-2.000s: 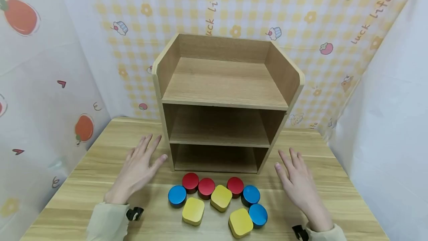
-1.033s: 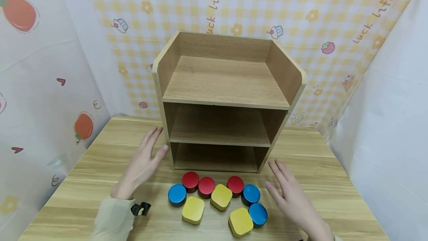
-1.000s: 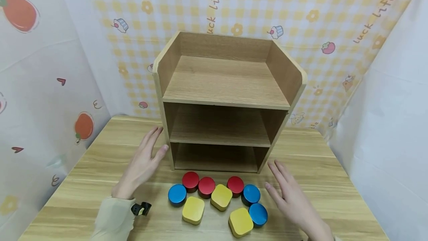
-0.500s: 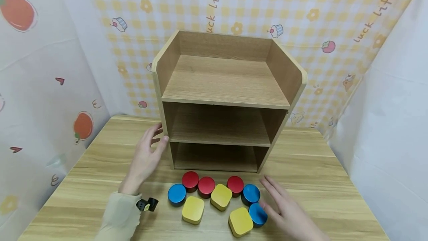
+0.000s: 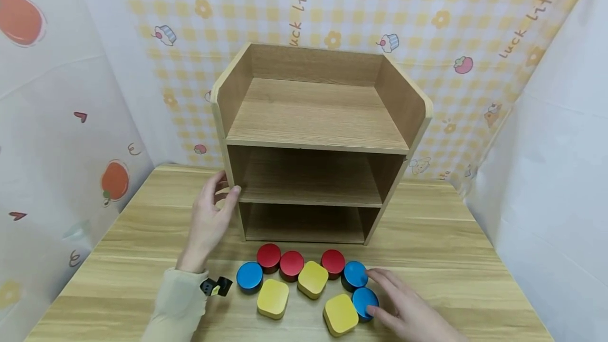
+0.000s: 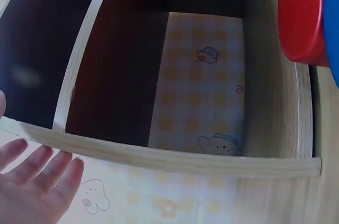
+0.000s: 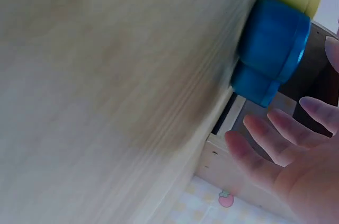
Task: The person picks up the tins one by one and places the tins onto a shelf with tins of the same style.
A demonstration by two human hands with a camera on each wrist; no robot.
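A small wooden shelf unit (image 5: 315,144) with a top tray and two compartments stands on the table. My left hand (image 5: 209,226) holds its left side panel, thumb at the front edge and fingers on the outer side; the left wrist view shows the fingertips (image 6: 74,168) right at the panel. My right hand (image 5: 408,307) hovers with spread, loosely bent fingers over the right-hand blue round blocks: the rear blue block (image 5: 354,275) and the front blue block (image 5: 364,302). In the right wrist view, a gap shows between the fingers and the blue block (image 7: 273,38).
Red round blocks (image 5: 292,264), yellow rounded-square blocks (image 5: 273,297) and another blue block (image 5: 249,276) lie before the shelf on the wooden table (image 5: 465,278). A patterned cloth (image 5: 180,67) hangs behind, with white cloth (image 5: 546,173) on the right.
My left hand has moved up and closed in on the shelf's left panel. My right hand has come left and down, from beside the shelf to over the blue blocks. The blocks stay put.
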